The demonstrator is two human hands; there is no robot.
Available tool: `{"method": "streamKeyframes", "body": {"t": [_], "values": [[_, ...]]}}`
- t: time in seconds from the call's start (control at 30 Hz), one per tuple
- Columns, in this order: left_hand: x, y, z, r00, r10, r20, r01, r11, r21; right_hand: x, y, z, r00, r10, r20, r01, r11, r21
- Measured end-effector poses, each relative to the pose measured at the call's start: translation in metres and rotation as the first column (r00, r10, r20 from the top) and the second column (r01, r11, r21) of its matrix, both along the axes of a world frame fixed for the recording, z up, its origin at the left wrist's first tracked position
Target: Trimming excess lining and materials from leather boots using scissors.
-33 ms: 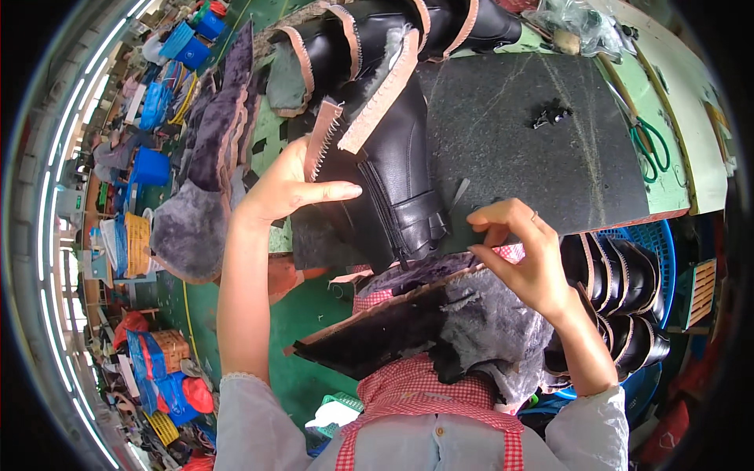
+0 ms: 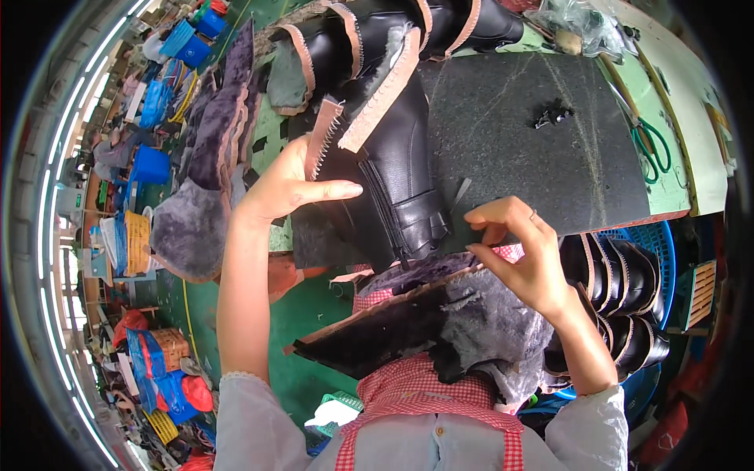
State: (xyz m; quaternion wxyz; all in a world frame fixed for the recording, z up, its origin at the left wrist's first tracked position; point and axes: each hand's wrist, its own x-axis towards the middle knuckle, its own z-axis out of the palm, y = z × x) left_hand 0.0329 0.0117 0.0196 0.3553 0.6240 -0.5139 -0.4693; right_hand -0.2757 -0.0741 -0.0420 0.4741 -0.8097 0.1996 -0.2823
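Observation:
My left hand (image 2: pixel 294 188) grips a black leather boot upper (image 2: pixel 393 180) by its open top edge. The edge shows a zipper and a pink-trimmed fleece lining. The upper lies partly on a dark work mat (image 2: pixel 542 149). My right hand (image 2: pixel 522 251) hovers just right of the upper's lower end. Its thumb and fingertips are pinched together, and I cannot tell whether anything is between them. Below both hands, a grey fur-lined piece (image 2: pixel 487 322) with a dark outer side rests on my lap, over a red checked apron (image 2: pixel 424 392).
More black uppers (image 2: pixel 369 39) lie at the mat's far edge, with small black clips (image 2: pixel 554 115) on the mat and green scissors (image 2: pixel 652 149) to its right. A blue basket (image 2: pixel 656 235) of black uppers stands at my right. Fur pieces (image 2: pixel 208 165) pile up on the left.

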Motion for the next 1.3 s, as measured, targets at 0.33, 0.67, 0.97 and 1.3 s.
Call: {"method": "streamKeyframes", "body": {"t": [0.33,0.67,0.97,1.3], "values": [[0.0,-0.006,0.001,0.997,-0.076,-0.005,0.075,0.995,-0.065,0.03,0.001,0.006,0.978,0.182,0.103,-0.159,0.967,-0.199],[-0.005,-0.02,0.002,0.995,-0.095,-0.039,0.09,0.99,-0.11,0.048,0.005,0.003,0.963,0.229,0.143,-0.164,0.917,-0.363],[-0.032,-0.012,-0.009,0.991,-0.102,0.082,0.13,0.835,-0.534,0.045,0.008,0.0,0.963,0.196,0.182,-0.117,0.92,-0.374],[-0.035,-0.016,-0.004,0.996,-0.088,0.019,0.087,0.891,-0.446,0.043,0.005,0.0,0.964,0.215,0.159,-0.139,0.91,-0.39]]}}
